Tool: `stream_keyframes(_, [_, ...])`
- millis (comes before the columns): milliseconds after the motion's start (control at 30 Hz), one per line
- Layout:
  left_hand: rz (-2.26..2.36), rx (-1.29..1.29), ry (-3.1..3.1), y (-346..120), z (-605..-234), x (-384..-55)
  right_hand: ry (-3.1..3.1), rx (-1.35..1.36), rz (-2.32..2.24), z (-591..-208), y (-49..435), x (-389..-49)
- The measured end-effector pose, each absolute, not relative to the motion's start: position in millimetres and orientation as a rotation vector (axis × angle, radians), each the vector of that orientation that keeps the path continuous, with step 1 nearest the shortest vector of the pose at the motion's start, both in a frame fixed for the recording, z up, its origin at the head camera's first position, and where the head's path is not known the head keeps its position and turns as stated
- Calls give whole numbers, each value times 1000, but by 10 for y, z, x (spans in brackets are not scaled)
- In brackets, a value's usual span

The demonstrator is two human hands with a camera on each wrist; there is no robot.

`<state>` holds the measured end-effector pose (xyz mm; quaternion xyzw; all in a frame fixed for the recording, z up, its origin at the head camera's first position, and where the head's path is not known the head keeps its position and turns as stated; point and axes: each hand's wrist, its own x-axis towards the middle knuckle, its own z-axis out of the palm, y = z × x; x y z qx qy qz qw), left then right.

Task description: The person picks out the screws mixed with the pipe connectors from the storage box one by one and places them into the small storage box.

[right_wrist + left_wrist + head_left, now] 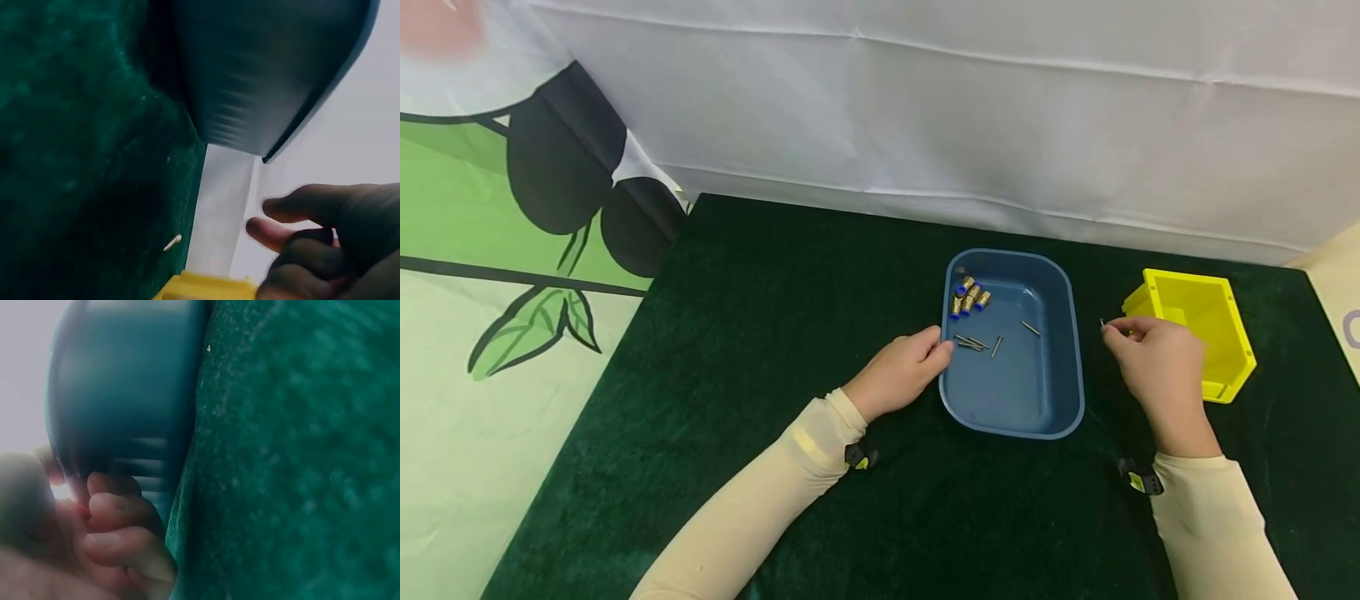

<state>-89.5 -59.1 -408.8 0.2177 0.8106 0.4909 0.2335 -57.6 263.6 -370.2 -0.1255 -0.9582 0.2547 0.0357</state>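
Note:
My left hand (898, 371) grips the left rim of a blue plastic tray (1011, 432), its thumb on the rim and fingers curled against the outer wall. Inside lie several brass push-in fittings (968, 301) with blue collars and several thin metal screws (973, 342). To the tray's right, my right hand (1157, 362) has thumb and index finger extended with a small gap, other fingers curled. A single screw (172, 242) shows over the green cloth in the right wrist view, apart from the fingertips. Nothing shows between those fingertips.
A yellow open bin (1217, 333) stands right of the tray, partly behind my right hand. Dark green cloth (760, 333) covers the table. A white curtain (925, 108) hangs along the back edge, and a printed sheet (512, 208) is at the left.

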Motion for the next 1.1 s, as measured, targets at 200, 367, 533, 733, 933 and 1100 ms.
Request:
stream_keyframes(200, [1322, 598, 2251, -579, -4101, -906, -3083, -336, 826, -3751, 2603, -672])
stream_keyframes(367, [1314, 595, 2257, -567, -4090, -911, -3177, -387, 832, -3809, 2569, -754])
stream_keyframes(533, [1318, 588, 2249, -563, -4084, -895, -3204, -474, 756, -3876, 2560, -840])
stream_keyframes(733, [1327, 594, 2239, -560, -4086, -881, -3224, -496, 628, -3911, 2543, -870])
stream_keyframes(933, [1330, 582, 2238, -578, -4072, -884, -3192, -481, 549, -3889, 2496, -931])
stream_keyframes(1100, [1341, 579, 2228, -589, -4081, -888, -3196, -487, 521, -3908, 2480, -984])
